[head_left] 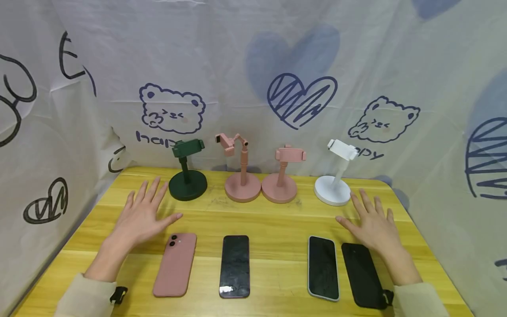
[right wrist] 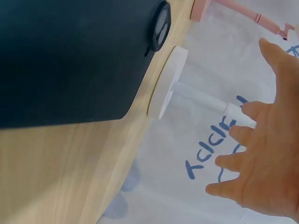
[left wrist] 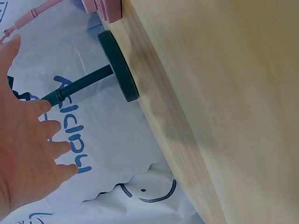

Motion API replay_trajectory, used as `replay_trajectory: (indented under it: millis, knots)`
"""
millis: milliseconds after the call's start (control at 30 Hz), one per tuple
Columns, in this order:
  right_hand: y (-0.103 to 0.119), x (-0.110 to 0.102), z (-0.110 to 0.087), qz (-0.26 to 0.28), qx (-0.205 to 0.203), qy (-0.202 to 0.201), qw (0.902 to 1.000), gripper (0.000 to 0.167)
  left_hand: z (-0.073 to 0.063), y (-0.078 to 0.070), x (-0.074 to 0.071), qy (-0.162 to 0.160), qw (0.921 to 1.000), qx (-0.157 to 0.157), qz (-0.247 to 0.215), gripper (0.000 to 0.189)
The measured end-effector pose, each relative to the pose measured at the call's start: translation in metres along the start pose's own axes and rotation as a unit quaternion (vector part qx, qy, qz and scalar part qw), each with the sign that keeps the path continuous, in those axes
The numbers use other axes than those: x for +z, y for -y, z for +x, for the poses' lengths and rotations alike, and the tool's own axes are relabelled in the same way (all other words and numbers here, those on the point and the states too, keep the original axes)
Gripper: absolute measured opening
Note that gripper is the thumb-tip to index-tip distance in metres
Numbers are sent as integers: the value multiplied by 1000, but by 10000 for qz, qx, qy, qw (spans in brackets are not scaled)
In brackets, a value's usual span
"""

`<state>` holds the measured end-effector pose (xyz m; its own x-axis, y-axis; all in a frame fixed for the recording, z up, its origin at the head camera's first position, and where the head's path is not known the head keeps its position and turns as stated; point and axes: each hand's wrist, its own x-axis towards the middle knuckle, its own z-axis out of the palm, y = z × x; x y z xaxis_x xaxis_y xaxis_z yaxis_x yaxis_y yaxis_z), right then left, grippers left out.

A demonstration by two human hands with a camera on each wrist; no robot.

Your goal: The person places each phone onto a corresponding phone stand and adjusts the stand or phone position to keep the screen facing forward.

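Observation:
My left hand (head_left: 139, 219), fingers spread and holding nothing, is at the table's left, close to the dark green phone stand (head_left: 188, 184) and the pink phone (head_left: 175, 265). On the right, my other hand (head_left: 374, 226) is likewise spread, near the white phone stand (head_left: 332, 191) and the black phone (head_left: 362, 275). Two pink phone stands, one with a jointed arm (head_left: 243, 187) and one straight (head_left: 279, 188), stand between the green and white ones. A dark-screened phone (head_left: 234, 266) and a pale-edged phone (head_left: 323, 268) lie in the front middle. The left wrist view shows the green stand (left wrist: 119, 65) beyond my fingers.
The yellow wood-grain table (head_left: 277, 224) holds the four-part row of stands at its back edge. Behind it hangs a white cloth (head_left: 229, 57) with blue hearts and bear drawings; cloth also flanks both sides. A dark wrist strap (head_left: 119, 295) shows at my left sleeve.

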<state>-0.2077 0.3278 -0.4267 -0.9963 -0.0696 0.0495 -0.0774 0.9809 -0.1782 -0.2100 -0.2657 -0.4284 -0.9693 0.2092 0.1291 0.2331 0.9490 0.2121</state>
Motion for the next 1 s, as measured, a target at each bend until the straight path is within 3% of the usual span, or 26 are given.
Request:
replay_trajectory:
  millis: [100, 233, 500, 767, 1000]
  knots:
    - [5, -1, -1, -15, -167, -301, 9994, 101, 1, 0, -1, -185, 9998, 61, -78, 104]
    - [15, -3, -1, 80, -434, -832, 9956, 95, 3, -1, -2, -703, 9970, 234, -206, 98]
    - [44, -7, -4, 416, -897, -2026, 9743, 76, 14, -7, -4, -1695, 9839, 278, -493, 88]
    - [84, -14, 0, 957, -1823, -2838, 9365, 54, 32, -16, -7, -2519, 9615, 197, -1083, 71]
    - [132, -22, 14, 1346, -2870, -3174, 8938, 44, 54, -20, -12, -2622, 9489, -108, -1751, 68]
